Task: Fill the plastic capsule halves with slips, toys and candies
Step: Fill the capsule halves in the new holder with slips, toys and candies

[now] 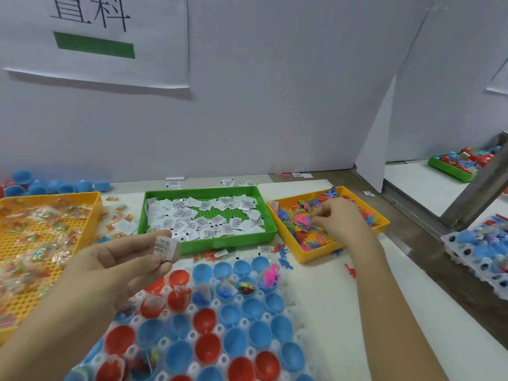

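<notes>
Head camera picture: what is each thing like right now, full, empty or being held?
Left-hand grip: pinches a paper slip.
Right-hand grip: fingers among the toys; holding one, can't tell.
Green tray: holds slips, middle bare.
Right orange tray: partly filled with toys.
Left orange tray: holds candy packets.
Capsule halves: open side up, some filled, many empty.
</notes>
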`<state>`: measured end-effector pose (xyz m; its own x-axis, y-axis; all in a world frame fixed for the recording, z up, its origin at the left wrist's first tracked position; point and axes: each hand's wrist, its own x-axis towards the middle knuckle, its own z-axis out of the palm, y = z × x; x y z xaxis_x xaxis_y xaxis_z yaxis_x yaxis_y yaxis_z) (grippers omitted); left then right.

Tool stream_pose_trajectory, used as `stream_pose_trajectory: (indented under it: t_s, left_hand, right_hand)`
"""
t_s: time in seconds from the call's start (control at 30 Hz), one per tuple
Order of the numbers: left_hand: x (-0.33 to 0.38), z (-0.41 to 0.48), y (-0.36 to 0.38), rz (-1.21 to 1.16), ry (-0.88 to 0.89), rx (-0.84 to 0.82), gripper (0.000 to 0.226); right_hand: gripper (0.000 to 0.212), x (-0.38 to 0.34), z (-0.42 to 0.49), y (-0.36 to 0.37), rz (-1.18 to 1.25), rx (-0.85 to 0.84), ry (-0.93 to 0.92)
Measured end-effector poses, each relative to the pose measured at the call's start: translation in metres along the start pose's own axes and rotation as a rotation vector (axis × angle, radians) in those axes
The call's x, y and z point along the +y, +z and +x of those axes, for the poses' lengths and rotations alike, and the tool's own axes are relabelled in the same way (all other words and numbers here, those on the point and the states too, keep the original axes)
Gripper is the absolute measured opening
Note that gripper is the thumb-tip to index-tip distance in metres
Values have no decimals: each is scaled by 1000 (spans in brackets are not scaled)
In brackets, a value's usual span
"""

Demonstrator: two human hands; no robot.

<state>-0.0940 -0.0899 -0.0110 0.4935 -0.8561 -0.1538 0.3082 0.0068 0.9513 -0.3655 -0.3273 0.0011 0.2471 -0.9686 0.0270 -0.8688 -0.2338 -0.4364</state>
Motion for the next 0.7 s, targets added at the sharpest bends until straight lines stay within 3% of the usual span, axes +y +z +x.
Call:
stream_pose_trajectory:
  t_s: [0.1, 0.2, 0.3, 0.37, 0.43, 0.5, 0.7]
  left_hand:
    - [5, -5, 3, -11, 16, -12, 28]
    - [11, -10, 8, 10, 16, -12, 30]
    - [13, -14, 13, 57, 1, 13, 27]
    - [15, -17, 15, 106, -8, 44, 32]
    - [15, -19, 17, 187, 1, 62, 32]
    - [18, -21, 18, 228, 8, 56, 31]
    - [24, -28, 22, 300, 30, -48, 30]
  right_hand:
    - [9, -2, -3, -9, 53, 182, -47]
    - [11, -31, -21, -18, 473, 349, -218]
    - [19, -83, -54, -18, 1011, 127, -446]
    - [17, -112, -78, -10, 1117, -134, -540]
    - [13, -131, -96, -1, 1050, -374, -590]
    - [10, -140, -107, 10, 949, -502, -606]
    - [5, -140, -105, 24, 872, -560, -464]
